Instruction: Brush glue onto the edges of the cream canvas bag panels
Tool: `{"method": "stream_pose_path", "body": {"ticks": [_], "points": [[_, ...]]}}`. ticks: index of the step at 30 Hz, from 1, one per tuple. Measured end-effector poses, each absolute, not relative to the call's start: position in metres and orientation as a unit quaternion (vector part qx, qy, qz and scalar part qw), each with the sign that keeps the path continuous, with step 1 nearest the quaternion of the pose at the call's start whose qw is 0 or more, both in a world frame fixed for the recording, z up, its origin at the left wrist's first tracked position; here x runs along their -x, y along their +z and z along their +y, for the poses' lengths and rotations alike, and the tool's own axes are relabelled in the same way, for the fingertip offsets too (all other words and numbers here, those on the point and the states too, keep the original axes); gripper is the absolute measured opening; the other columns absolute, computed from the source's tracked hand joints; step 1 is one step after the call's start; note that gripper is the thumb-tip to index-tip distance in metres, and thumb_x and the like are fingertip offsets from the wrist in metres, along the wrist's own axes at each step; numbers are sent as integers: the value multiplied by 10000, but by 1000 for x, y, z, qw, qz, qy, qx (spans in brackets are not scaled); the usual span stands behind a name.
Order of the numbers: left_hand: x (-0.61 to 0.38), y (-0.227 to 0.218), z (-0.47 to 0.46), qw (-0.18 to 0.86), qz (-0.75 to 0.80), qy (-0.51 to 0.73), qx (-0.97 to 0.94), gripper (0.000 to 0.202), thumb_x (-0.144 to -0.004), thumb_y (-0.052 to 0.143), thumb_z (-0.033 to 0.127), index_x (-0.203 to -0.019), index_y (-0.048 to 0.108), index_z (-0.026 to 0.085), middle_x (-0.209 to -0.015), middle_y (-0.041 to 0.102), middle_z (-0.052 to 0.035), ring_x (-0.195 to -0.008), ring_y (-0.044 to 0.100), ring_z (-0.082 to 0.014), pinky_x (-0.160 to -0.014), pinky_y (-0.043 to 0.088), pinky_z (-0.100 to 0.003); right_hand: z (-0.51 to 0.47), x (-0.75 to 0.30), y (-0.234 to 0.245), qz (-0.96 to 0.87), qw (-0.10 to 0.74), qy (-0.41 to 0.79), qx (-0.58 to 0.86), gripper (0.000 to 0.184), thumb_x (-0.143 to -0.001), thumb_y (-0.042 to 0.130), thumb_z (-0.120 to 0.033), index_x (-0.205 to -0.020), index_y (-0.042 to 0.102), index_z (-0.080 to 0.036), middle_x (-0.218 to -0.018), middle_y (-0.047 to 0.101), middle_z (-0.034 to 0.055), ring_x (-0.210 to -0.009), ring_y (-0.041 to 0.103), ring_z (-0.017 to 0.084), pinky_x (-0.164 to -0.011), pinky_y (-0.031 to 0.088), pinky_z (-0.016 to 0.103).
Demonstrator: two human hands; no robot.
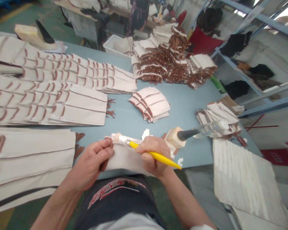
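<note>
A brush with a yellow handle (pixel 166 159) is gripped in my right hand (pixel 155 153). Its bristle end touches the top edge of a cream fabric piece (pixel 126 158), where white paste-like stuff shows. My left hand (pixel 93 163) pinches the left end of that piece between thumb and fingers, with a bit of brown showing below them. The piece lies along the table's near edge, partly hidden by my right hand. Just right of that hand stands a cream block-like container (pixel 174 139) with a dark-handled tool (pixel 188 134) slanting out of it.
Overlapping rows of cream panels with brown edging (pixel 81 103) cover the left of the blue table (pixel 187 108). A small stack (pixel 151 103) lies mid-table, with tall piles (pixel 163 57) behind it. A white bin (pixel 110 44) stands beyond; shelving (pixel 249 80) rises on the right.
</note>
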State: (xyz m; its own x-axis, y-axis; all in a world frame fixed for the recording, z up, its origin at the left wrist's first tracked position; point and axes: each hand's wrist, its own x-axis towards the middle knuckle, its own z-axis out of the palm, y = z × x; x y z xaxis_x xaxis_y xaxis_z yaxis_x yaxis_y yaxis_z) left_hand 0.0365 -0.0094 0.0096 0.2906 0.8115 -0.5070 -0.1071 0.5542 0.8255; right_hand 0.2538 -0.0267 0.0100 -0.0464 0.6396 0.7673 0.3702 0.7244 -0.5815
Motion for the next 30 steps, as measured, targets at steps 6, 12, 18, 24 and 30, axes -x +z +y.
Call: {"method": "stream_pose_path", "body": {"ticks": [6, 12, 18, 24, 30], "points": [[-38, 13, -10, 736, 504, 326, -313, 313, -593, 898, 381, -709, 667, 205, -620, 622, 38, -562, 541, -123, -511, 415, -206, -28, -273, 4, -746, 558, 91, 353, 208, -1114, 615, -359, -980, 746, -269, -697, 764, -7, -557, 706, 164, -559, 588, 291], [-39, 14, -9, 727, 527, 330, -292, 351, -567, 890, 355, -741, 617, 217, -636, 607, 61, -560, 542, -121, -520, 454, -214, -34, -274, 4, -749, 556, 57, 355, 191, -1108, 646, -408, -1014, 769, -297, -682, 745, -19, -526, 665, 155, -537, 553, 298], [-38, 8, -15, 668, 535, 354, -378, 313, -701, 833, 453, -759, 629, 223, -574, 504, 88, -467, 368, -89, -422, 295, -205, -49, -266, 15, -718, 571, 22, 397, 241, -1139, 573, -409, -1017, 749, -297, -635, 713, -28, -473, 627, 161, -524, 545, 322], [-45, -5, -23, 417, 476, 377, -676, 263, -977, 590, 270, -718, 621, 239, -651, 629, 21, -607, 625, -168, -569, 469, -263, -46, -237, 26, -738, 547, 21, 394, 239, -1162, 528, -344, -991, 680, -273, -662, 730, -24, -529, 657, 148, -531, 530, 297], [-34, -23, -29, 235, 375, 449, -776, 224, -962, 595, 70, -835, 643, 248, -697, 705, 18, -671, 699, -185, -706, 542, -295, -65, -224, 23, -717, 574, 85, 387, 361, -1192, 451, -440, -926, 638, -284, -566, 617, -66, -426, 534, 113, -466, 438, 279]]}}
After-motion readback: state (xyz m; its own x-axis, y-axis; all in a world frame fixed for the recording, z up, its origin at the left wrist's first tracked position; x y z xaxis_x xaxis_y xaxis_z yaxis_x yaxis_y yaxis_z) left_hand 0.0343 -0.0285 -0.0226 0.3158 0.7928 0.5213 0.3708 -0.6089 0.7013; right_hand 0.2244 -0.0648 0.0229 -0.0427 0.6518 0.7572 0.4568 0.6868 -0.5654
